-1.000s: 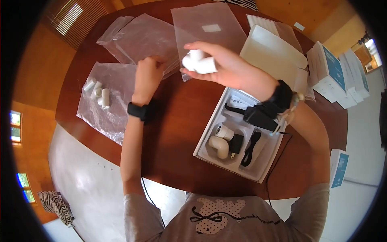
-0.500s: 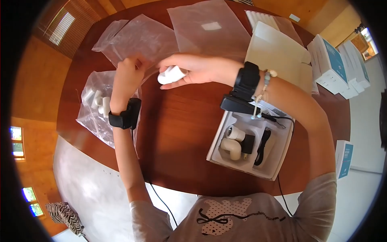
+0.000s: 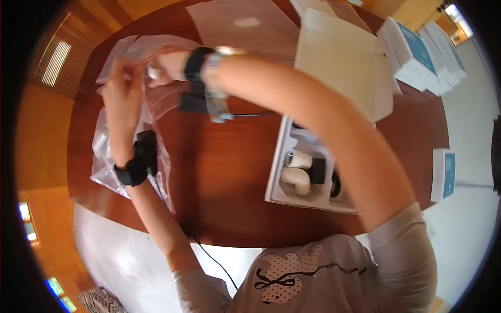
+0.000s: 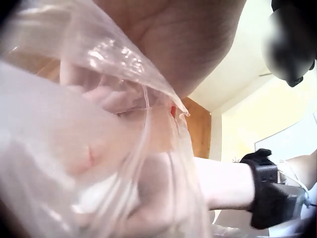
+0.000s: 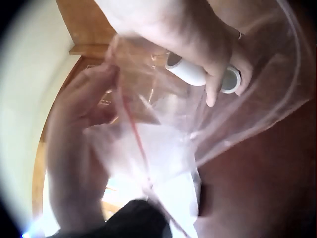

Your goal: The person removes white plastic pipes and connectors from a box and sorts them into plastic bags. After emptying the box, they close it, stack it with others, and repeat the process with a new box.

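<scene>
I am seeing the open box (image 3: 282, 172) lying on the table (image 3: 224, 172) to my right, two pipe elbows (image 3: 297, 175) sitting in it. Flat bags (image 3: 245, 23) are lying behind, a stack of boxes (image 3: 417, 52) far right, another bag (image 3: 104, 161) lying left under my left forearm.

My left hand (image 3: 121, 86) is raised at the far left, forearm running up from the body, wrist strap on; thumb and fingers (image 5: 91, 82) pinch the bag (image 5: 163, 124) edge. My right arm reaches across in front of me to the left, elbow bent, forearm approx level, strap and bracelet at the wrist. Right hand (image 3: 166, 67) sits just beside the left, fingers (image 5: 213, 74) curled round a white pipe piece (image 5: 200, 74). Both hands are close together, nearly touching.
</scene>
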Action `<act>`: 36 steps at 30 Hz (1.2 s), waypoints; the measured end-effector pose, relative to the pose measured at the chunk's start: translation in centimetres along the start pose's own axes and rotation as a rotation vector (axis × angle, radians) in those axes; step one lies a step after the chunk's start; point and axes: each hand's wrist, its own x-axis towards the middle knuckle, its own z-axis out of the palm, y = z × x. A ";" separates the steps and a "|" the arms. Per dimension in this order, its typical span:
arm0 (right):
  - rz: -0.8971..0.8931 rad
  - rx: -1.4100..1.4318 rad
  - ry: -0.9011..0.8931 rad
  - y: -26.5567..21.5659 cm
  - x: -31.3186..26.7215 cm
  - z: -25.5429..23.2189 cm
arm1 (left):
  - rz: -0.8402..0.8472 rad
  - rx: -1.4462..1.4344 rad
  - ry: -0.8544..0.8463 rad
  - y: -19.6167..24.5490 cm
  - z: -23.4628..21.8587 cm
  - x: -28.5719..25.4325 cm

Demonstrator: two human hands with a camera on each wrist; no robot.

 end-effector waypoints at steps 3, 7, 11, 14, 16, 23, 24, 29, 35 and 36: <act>0.147 0.512 0.000 0.9 3.4 1.6 | 0.010 -0.009 -0.025 0.1 -0.6 0.1; 0.255 0.906 -0.050 1.6 3.6 0.9 | -0.103 -0.006 -0.102 0.2 -1.3 0.2; 0.248 1.240 -0.028 -0.8 -4.6 -1.8 | -0.088 0.109 -0.226 -0.8 -1.5 -0.1; 0.282 0.422 -0.228 -6.1 -13.9 -8.1 | -0.097 0.136 -0.337 -0.7 -1.4 -0.5; 0.338 0.182 -0.248 -9.6 -20.7 -11.0 | -0.059 0.160 -0.416 -1.8 -1.0 -0.9; 0.197 -0.207 -0.277 -11.8 -29.4 -6.5 | -0.063 0.206 -0.368 6.2 -1.0 -1.6; 0.179 -0.222 -0.292 -11.6 -29.0 -6.4 | -0.011 0.130 -0.364 7.3 -0.4 -1.9; 0.154 -0.247 -0.363 -11.9 -28.4 -7.5 | 0.081 0.050 -0.583 10.8 1.5 -4.2; 0.083 -0.335 -0.316 -13.1 -29.8 -6.9 | -0.147 0.386 -0.244 11.2 -2.8 -9.7; 0.023 -0.366 -0.271 -13.2 -29.7 -6.9 | -0.234 0.423 -0.256 10.1 -3.7 -10.6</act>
